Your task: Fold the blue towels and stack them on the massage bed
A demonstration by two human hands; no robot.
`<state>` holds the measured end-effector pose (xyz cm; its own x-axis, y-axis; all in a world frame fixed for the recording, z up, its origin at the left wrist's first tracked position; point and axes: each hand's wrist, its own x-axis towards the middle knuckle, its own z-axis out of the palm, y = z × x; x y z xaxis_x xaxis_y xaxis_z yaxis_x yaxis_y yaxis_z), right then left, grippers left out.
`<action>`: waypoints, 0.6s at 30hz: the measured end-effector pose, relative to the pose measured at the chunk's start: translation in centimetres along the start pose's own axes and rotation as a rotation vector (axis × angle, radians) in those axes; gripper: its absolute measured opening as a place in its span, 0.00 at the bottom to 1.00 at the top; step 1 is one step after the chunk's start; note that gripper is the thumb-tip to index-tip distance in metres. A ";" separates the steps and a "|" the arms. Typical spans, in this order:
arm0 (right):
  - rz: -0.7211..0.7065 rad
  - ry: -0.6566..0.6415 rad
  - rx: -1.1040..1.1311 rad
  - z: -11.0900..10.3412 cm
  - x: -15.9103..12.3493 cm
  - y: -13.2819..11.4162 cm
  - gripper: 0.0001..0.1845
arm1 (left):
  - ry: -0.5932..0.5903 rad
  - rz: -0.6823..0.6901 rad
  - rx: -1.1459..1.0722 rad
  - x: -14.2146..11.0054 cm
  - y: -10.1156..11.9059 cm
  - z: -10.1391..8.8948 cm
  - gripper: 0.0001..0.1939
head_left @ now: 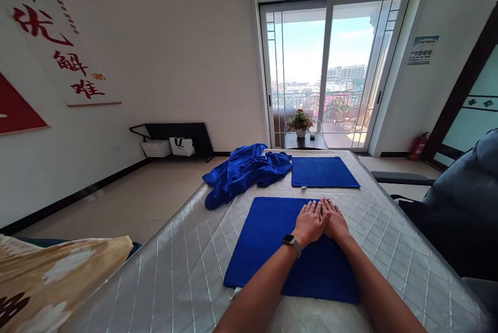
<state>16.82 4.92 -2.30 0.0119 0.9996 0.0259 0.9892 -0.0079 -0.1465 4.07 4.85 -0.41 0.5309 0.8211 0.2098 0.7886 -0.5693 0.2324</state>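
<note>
A flat blue cloth (264,239), laid out as a neat rectangle, is on the quilted mattress (187,250) right before me. Both hands press on its far edge, side by side and touching. My left hand (311,221), with a watch on the wrist, lies flat with fingers stretched forward. Close against it, my right hand (333,220) rests flat at the cloth's far right part. Beyond them lies a second flat blue cloth (324,172) with a small white tag at its near edge. To its left is a crumpled heap of blue cloth (249,169).
A patterned tan blanket (78,276) lies at the lower left. On the right stands a dark padded chair (462,203). Past the mattress's far end are a small table (305,141) with a potted plant (301,123) and a sliding glass door (330,73).
</note>
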 end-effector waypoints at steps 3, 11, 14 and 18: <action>0.028 0.020 0.008 0.0 0.3 -0.3 0.37 | -0.018 -0.083 0.058 -1.2 -3.5 -1.3 0.38; 0.046 0.027 0.032 -0.1 0.4 -0.4 0.38 | -0.043 -0.310 0.190 -6.4 -14.9 -5.7 0.42; 0.046 0.021 0.028 -0.1 0.4 -0.4 0.37 | -0.033 -0.349 0.194 -7.4 -17.1 -6.0 0.41; 0.045 0.042 -0.002 -0.2 0.2 -0.6 0.37 | -0.026 -0.355 0.187 -7.7 -17.6 -5.8 0.42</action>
<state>16.23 5.10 -1.98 0.0627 0.9962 0.0604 0.9877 -0.0533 -0.1467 -15.64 8.32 -0.59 0.2211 0.9675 0.1228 0.9661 -0.2345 0.1084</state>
